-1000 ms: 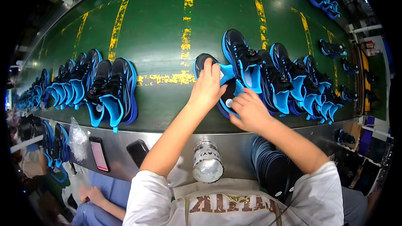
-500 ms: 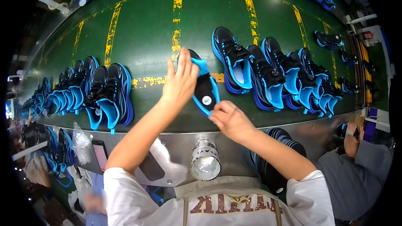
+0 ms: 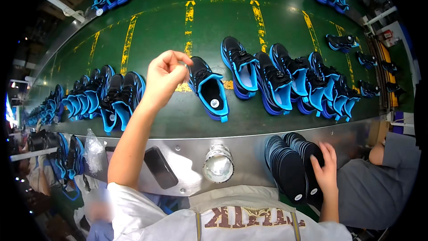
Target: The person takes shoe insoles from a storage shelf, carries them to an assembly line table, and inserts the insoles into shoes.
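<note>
Two hands at separate spots. Left hand (image 3: 164, 76) raised over the green conveyor belt (image 3: 156, 31), fingers curled loosely with thumb and forefinger tips drawn close together, nothing visibly pinched between them; cannot tell whether touching the shoe. Just to its right, a black and blue shoe (image 3: 209, 88) lying alone on the belt, opening turned up, blue insole showing with a small round white sticker on it. Toe end of that shoe right beside the left fingertips, heel end pointing toward the belt's near edge.

Right hand (image 3: 326, 169) down low, below the belt edge, fingers spread and resting flat on a stack of dark insoles (image 3: 292, 169) standing on edge against the metal front panel (image 3: 187, 151). Not gripping, only laid over the right side of the stack. Small round white stickers visible on the nearest insoles.

Further right on the belt, a close row of more black and blue shoes (image 3: 290, 80), overlapping one another, well apart from the left hand. To the left, another cluster of like shoes (image 3: 104, 98), near the left forearm. Yellow worn stripes (image 3: 189, 22) running across the belt.

On the panel, a round lamp (image 3: 218, 165) between the two arms, and a dark phone (image 3: 160, 167) beside the left forearm. At far right, another person's grey sleeve (image 3: 379, 187).
</note>
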Demonstrator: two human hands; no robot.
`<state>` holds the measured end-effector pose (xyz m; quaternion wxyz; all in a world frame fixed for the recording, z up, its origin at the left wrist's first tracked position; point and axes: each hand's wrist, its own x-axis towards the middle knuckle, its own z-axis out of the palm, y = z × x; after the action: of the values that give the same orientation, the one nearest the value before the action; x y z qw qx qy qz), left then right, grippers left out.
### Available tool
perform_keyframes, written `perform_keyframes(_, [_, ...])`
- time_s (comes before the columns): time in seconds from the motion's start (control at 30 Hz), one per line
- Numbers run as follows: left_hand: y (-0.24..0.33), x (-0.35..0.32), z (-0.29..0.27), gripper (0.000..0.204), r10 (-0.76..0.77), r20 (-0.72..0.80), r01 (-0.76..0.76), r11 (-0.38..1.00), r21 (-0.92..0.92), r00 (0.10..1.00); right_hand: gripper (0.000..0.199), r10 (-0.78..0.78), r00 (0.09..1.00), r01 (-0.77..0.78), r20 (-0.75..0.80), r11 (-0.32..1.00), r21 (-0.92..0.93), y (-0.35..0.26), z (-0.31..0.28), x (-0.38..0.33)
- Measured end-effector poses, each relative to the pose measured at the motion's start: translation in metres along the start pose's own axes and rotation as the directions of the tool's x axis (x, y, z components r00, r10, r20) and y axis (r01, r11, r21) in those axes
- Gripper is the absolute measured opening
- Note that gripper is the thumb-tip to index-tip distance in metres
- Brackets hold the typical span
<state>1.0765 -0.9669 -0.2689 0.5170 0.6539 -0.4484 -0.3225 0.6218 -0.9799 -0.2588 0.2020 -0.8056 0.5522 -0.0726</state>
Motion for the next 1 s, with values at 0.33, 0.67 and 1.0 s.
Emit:
perform_keyframes(0.33, [-0.073, 0.015, 0.099, 0.035, -0.774, 0.475, -0.713, 0.045, 0.700, 0.418, 0.070, 0.288, 0.941, -0.303, 0.180, 0.951, 0.061, -0.003, -0.008, -0.058])
perform_keyframes(0.67, [-0.072, 0.006, 0.092, 0.033, -0.635, 0.635, -0.659, 0.253, 0.709, 0.439, 0.059, 0.214, 0.976, -0.212, 0.053, 0.977, -0.033, 0.022, -0.003, -0.081])
perform_keyframes(1.0, [-0.054, 0.032, 0.137, 0.062, 0.308, 0.060, -0.273, 0.715, 0.644, 0.949, 0.019, -0.076, 0.986, 0.115, -0.149, 0.956, 0.270, -0.008, -0.051, 0.046])
